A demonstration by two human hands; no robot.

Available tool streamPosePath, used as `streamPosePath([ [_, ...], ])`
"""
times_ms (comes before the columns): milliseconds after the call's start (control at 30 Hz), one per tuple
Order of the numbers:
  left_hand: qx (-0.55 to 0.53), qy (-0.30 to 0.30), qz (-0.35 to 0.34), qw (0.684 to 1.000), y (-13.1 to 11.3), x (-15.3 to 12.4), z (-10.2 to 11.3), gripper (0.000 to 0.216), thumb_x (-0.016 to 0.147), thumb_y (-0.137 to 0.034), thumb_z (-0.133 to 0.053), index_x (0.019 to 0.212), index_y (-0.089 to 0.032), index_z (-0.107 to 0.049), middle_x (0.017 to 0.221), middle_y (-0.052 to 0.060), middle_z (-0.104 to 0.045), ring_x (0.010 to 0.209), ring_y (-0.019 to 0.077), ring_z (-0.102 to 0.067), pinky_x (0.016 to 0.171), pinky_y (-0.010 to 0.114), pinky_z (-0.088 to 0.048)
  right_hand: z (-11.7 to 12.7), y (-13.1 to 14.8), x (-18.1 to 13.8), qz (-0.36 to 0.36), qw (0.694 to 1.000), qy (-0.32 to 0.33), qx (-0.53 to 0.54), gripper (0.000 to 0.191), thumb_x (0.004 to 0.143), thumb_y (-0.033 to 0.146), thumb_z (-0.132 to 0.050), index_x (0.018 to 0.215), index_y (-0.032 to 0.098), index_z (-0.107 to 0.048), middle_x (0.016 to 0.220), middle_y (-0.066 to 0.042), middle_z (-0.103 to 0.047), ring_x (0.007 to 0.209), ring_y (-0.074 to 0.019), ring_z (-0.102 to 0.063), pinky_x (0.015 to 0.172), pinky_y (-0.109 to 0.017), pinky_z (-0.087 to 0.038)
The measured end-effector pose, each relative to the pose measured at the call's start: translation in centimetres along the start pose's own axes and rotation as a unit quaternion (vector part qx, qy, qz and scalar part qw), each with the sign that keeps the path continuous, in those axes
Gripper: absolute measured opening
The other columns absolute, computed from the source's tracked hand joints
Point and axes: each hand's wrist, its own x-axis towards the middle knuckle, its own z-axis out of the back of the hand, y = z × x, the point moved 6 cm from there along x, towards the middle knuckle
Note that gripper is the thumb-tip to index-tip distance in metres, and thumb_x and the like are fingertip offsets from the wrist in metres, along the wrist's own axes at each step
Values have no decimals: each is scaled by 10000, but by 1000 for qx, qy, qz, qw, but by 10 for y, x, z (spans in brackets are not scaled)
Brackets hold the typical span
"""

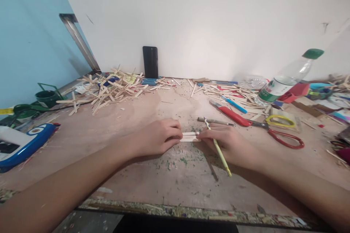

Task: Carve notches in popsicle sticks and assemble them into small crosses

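Observation:
Two short wooden sticks [190, 137] lie flat, side by side, in the middle of the worn wooden table [153, 178]. My left hand [157, 137] pinches their left ends, fingers curled closed. My right hand [228, 142] rests at their right ends and grips a yellow-green pencil [218, 149], whose tip points up toward the sticks while its tail slants down to the right.
A heap of wooden sticks [109, 87] lies at the back left, another [232, 93] at the back right. A black phone [150, 62] leans on the wall. Red-handled scissors [284, 136], a red cutter [232, 114], a plastic bottle [287, 78] and a blue tool [24, 145] lie around.

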Motion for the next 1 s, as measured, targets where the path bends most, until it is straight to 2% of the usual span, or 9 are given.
streamPosePath([
  [233, -1, -3, 2, 1000, 1, 0, -1, 206, 1071, -221, -543, 1005, -177, -733, 1057, 59, -677, 958, 191, -644, 870, 319, -481, -2, 1, 0, 3, 1000, 3, -1, 165, 1049, 203, -583, 1054, 203, -747, 899, -70, -760, 804, -209, -688, 691, -340, -529],
  [600, -7, -12, 2, 1000, 1, 0, -1, 196, 1060, -213, -559, 983, -172, -734, 1042, 58, -683, 945, 190, -642, 860, 307, -471, -7, -5, 0, 2, 1000, -14, -1, 119, 1042, 243, -632, 1098, 211, -732, 1063, -75, -795, 909, -213, -739, 789, -348, -585],
  [1000, -13, -26, 2, 1000, -1, 1, 0, 196, 1033, -199, -562, 950, -174, -738, 1012, 61, -698, 915, 187, -655, 839, 305, -484, -8, -2, 2, 1, 1000, -18, -6, 96, 1030, 243, -643, 1066, 218, -728, 1001, -75, -793, 864, -219, -737, 750, -357, -594],
])
